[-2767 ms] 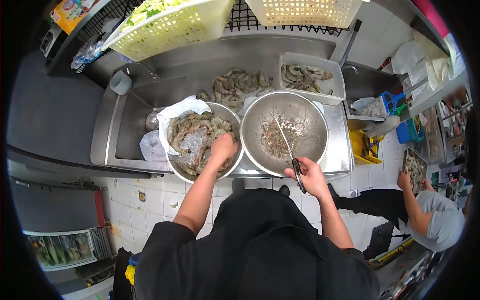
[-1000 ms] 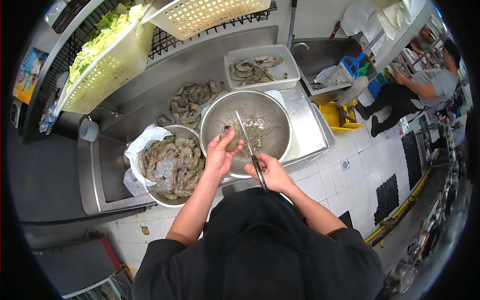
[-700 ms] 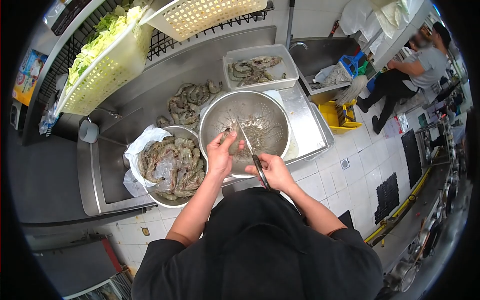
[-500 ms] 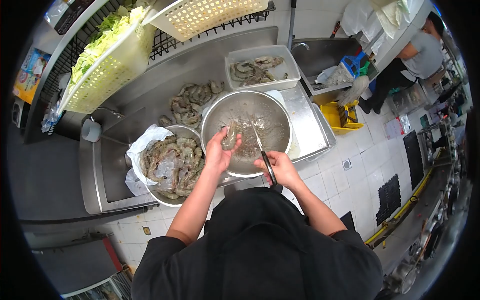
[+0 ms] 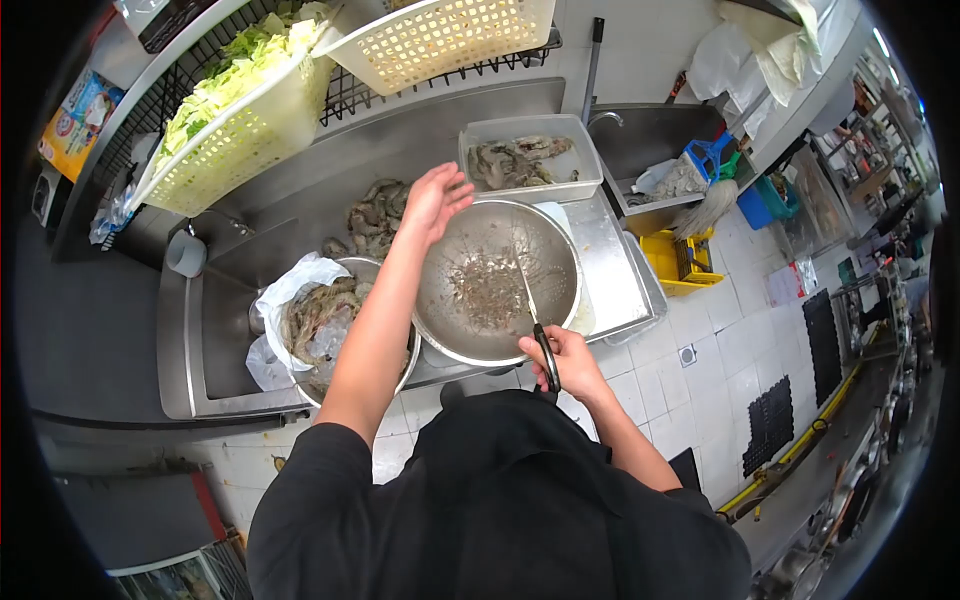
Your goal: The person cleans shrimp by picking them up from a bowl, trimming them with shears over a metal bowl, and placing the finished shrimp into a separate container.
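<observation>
My left hand [image 5: 437, 203] reaches over the far left rim of the steel colander [image 5: 447, 335], fingers stretched out, close to the clear plastic tub [image 5: 590, 165]. No shrimp shows in it. Several shrimp [image 5: 510, 165] lie in that tub. Black-handled scissors [image 5: 544, 350] are gripped in my right hand [image 5: 572, 365] at the colander's near right edge, blades pointing away over the bowl. Small trimmed bits [image 5: 487, 285] cover the colander's bottom. A pile of shrimp [image 5: 375, 222] rests on the steel counter, partly behind my left forearm. More shrimp [image 5: 310, 320] fill a bowl with a plastic bag.
White baskets, one with cut leafy greens [image 5: 235, 85], stand on the wire rack above. A sink basin [image 5: 235, 350] is at left. To the right are a mop [image 5: 708, 185], a yellow bucket [image 5: 665, 262] and a second sink [image 5: 650, 125].
My left hand has moved up and away from over the colander, and the shrimp it held no longer shows. The scissors stay in my right hand. The person at right has left view.
</observation>
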{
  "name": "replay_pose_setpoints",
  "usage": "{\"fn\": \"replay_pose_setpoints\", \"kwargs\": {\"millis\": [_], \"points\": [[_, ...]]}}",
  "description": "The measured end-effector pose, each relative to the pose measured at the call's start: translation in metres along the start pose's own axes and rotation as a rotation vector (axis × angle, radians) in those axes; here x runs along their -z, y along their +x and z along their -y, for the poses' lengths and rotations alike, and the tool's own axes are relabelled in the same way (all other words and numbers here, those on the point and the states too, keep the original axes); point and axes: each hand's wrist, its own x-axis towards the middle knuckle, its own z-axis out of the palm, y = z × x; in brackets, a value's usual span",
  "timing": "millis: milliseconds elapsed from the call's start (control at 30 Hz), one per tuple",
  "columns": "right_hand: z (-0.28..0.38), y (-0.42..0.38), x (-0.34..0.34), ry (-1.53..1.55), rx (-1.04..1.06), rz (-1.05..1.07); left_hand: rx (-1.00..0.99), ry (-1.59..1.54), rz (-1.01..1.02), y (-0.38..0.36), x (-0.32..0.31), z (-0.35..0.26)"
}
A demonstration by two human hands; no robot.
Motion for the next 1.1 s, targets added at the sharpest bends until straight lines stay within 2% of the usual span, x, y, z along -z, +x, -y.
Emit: {"fn": "replay_pose_setpoints", "kwargs": {"millis": [33, 67, 300, 333, 433, 467, 533, 567, 700, 767, 800, 867, 967, 1000, 1033, 1100], "points": [[-0.002, 0.0, 0.0, 0.004, -0.008, 0.006, -0.081, 0.067, 0.099, -0.015, 0.012, 0.002], [-0.005, -0.001, 0.0, 0.015, -0.005, -0.003, -0.115, 0.1, 0.083, -0.031, 0.025, 0.005], [-0.001, -0.006, 0.001, -0.003, -0.049, 0.039, -0.25, 0.477, -0.366, -0.1, 0.175, 0.008], [-0.001, -0.009, 0.005, -0.003, 0.023, 0.124, -0.267, 0.579, -0.453, -0.115, 0.195, 0.004], [-0.018, -0.014, 0.032, 0.13, 0.138, 0.369, -0.265, 0.771, -0.5, -0.149, 0.233, 0.01], [-0.028, -0.016, 0.038, 0.191, 0.1, 0.373, -0.264, 0.764, -0.519, -0.158, 0.238, 0.012], [-0.034, -0.015, 0.052, 0.17, -0.115, 0.332, -0.245, 1.048, -0.509, -0.175, 0.24, 0.025], [-0.039, -0.012, 0.057, 0.133, -0.21, 0.303, -0.241, 1.038, -0.51, -0.177, 0.242, 0.038], [-0.025, -0.013, 0.048, 0.182, -0.169, 0.353, -0.205, 1.089, -0.378, -0.175, 0.207, 0.074], [-0.017, -0.006, 0.037, 0.152, -0.095, 0.322, -0.187, 1.314, -0.277, -0.161, 0.187, 0.091], [-0.011, -0.003, 0.03, 0.134, -0.1, 0.304, -0.19, 1.312, -0.278, -0.156, 0.176, 0.099], [-0.006, 0.002, 0.021, 0.062, -0.111, 0.259, -0.236, 1.916, -0.243, -0.144, 0.159, 0.113], [0.001, 0.0, 0.01, -0.022, -0.122, 0.216, -0.177, 1.972, -0.284, -0.121, 0.161, 0.132], [0.002, -0.002, 0.007, -0.017, -0.081, 0.25, -0.086, 1.934, -0.24, -0.122, 0.159, 0.119], [0.003, -0.003, 0.005, -0.007, -0.035, 0.282, -0.096, 1.944, -0.237, -0.129, 0.157, 0.102], [0.007, -0.007, 0.003, 0.038, -0.013, 0.322, -0.057, 1.21, -0.444, -0.15, 0.159, 0.067]]}}
